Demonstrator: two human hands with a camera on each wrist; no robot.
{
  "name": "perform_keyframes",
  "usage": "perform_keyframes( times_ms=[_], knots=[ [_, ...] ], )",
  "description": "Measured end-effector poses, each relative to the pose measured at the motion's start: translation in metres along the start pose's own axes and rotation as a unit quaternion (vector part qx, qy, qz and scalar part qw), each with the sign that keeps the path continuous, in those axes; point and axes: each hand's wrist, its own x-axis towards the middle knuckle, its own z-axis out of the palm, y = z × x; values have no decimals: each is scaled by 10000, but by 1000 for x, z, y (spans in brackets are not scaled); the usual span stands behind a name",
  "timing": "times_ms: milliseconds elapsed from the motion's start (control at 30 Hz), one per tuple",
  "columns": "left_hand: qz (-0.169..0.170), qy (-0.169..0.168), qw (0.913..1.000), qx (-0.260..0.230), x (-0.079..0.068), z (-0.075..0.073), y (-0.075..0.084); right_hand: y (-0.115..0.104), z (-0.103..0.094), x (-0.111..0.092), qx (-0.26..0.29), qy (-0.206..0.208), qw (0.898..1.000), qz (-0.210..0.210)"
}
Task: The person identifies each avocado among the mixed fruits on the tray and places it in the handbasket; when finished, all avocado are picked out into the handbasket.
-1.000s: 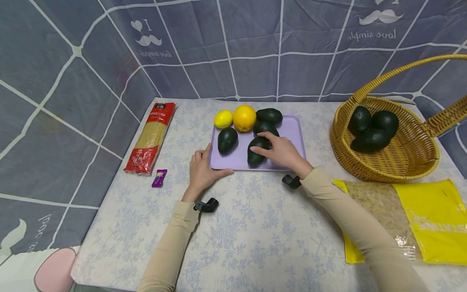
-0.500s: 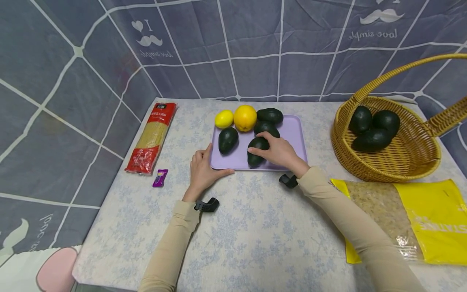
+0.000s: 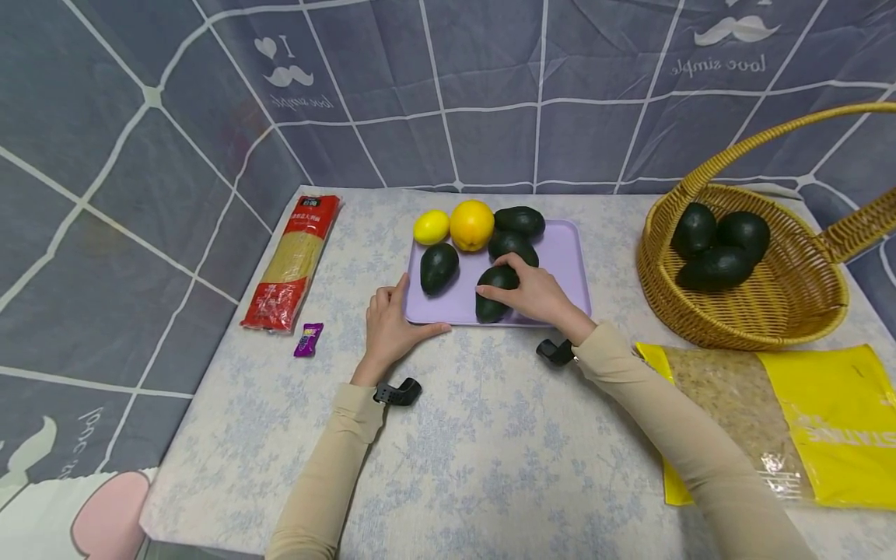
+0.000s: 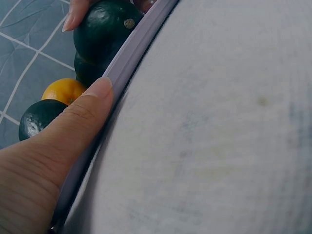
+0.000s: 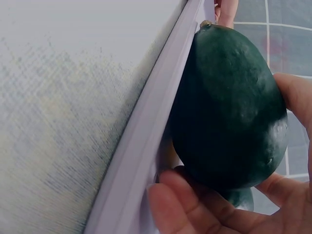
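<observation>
A lilac tray [image 3: 567, 268] bears several dark green avocados, an orange [image 3: 472, 225] and a lemon [image 3: 431, 227]. My right hand [image 3: 539, 294] grips the avocado [image 3: 493, 302] nearest the tray's front edge, thumb on its left side and fingers over its far end. In the right wrist view this avocado [image 5: 229, 107] lies right beside the tray rim [image 5: 146, 122]. My left hand [image 3: 390, 325] rests at the tray's front left corner, thumb straight along the front rim, index finger along the left side. Close to it lies another avocado [image 3: 439, 269].
A wicker basket [image 3: 805, 311] with a tall handle holds 3 avocados [image 3: 714, 268] on the right. In front of it lies a yellow bag [image 3: 833, 420] with a clear window, partly under the right sleeve. A red noodle pack [image 3: 290, 264] and a small purple wrapped sweet [image 3: 308, 340] lie at left.
The right wrist has shifted very slightly left, its hand staying around the same avocado. The left hand, tray and other fruit look unmoved.
</observation>
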Motion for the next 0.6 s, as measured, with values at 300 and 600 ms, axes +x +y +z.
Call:
perform_keyframes(
  times_ms=[300, 600],
  knots=[
    [-32, -14, 10000, 1, -1, -1, 0, 3, 4, 0, 256, 222, 9994, -116],
    [-28, -32, 10000, -35, 0, -2, 1, 6, 3, -5, 526, 307, 9981, -95]
  ],
)
